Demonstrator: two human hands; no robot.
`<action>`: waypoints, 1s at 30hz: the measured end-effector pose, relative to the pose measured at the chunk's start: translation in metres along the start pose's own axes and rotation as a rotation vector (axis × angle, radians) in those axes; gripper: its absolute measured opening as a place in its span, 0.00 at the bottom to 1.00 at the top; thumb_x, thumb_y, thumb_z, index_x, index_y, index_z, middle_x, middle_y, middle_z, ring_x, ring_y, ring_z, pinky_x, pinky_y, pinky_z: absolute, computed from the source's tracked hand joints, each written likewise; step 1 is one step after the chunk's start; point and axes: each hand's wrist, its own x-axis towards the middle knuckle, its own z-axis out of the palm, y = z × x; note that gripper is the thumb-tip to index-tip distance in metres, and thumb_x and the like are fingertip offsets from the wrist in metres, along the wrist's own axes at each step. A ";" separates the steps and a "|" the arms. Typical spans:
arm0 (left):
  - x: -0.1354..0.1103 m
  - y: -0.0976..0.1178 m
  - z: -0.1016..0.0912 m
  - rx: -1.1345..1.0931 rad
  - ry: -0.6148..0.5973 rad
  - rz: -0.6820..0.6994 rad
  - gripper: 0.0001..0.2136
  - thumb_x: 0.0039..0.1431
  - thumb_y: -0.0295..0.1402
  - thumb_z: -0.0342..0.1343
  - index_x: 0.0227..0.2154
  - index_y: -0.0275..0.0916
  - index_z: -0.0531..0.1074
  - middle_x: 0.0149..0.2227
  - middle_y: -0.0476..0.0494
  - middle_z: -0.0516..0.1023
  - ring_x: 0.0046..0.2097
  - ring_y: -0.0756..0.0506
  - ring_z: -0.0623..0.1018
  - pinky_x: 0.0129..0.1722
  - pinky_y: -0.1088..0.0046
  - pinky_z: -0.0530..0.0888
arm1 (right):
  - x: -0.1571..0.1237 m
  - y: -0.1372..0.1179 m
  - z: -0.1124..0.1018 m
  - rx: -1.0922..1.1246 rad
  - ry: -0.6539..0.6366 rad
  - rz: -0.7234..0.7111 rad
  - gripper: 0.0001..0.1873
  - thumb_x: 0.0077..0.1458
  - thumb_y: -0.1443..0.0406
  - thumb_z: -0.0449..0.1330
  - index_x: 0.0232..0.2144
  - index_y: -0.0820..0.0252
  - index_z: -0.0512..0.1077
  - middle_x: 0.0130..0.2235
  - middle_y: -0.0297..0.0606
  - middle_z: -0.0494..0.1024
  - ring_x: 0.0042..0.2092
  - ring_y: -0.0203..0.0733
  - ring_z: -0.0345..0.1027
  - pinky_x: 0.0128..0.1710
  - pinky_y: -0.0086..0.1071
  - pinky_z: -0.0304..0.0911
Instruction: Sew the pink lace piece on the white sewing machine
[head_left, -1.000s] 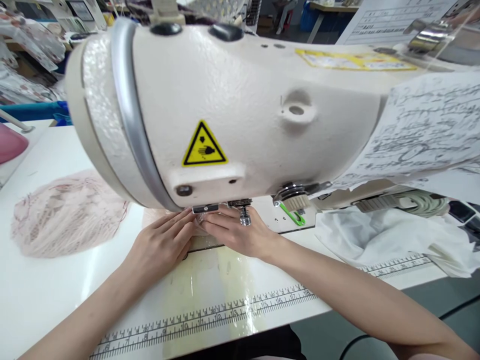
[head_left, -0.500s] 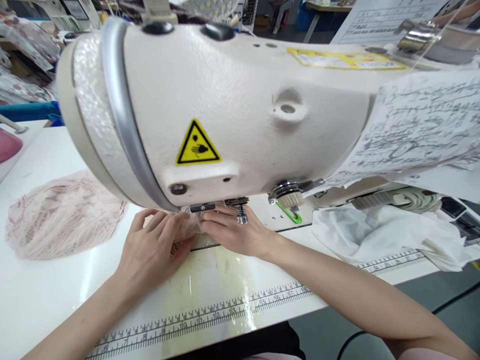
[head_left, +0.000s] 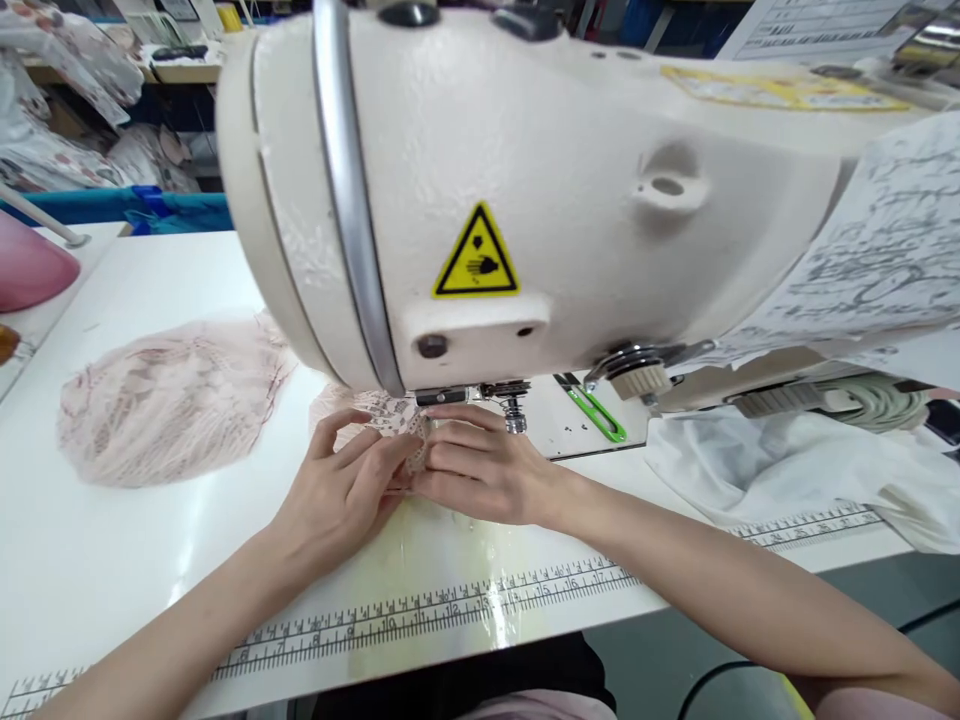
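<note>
We list by size. The white table (head_left: 112,560), glossy and smooth, carries everything at hand; a printed ruler strip (head_left: 420,615) runs along its near edge, presumably for measuring cloth in place. Across it stands the sewing machine (head_left: 562,200), a rounded cream housing with pebbled paint and a silver band; its bulk hides the needle area from us. On the right lies a white cloth (head_left: 720,465), limp and crumpled, seemingly just put aside. On the left a pale pink lace heap (head_left: 172,405), sheer and roughly oval with reddish edge threads, lies apart from the hands, probably to leave the working spot free.

The left hand (head_left: 334,500) has its fingers bent and spread, the index reaching the lace piece; its thumb tip is hidden, so we cannot tell whether it pinches. The right hand (head_left: 495,475) lays its fingers together along the lace, apparently to steady it; its thumb is also hidden, grip uncertain. The lace piece (head_left: 386,408), pink, openwork and soft, lies beneath the machine head between both hands. Smallest: slim green snips (head_left: 600,410), within easy reach.
</note>
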 end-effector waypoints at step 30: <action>-0.008 -0.026 0.005 0.052 -0.394 0.033 0.30 0.62 0.44 0.49 0.65 0.38 0.56 0.61 0.38 0.68 0.56 0.36 0.73 0.51 0.58 0.71 | -0.001 -0.005 -0.001 -0.037 -0.011 -0.005 0.06 0.60 0.68 0.58 0.31 0.58 0.74 0.28 0.25 0.78 0.30 0.29 0.69 0.33 0.24 0.70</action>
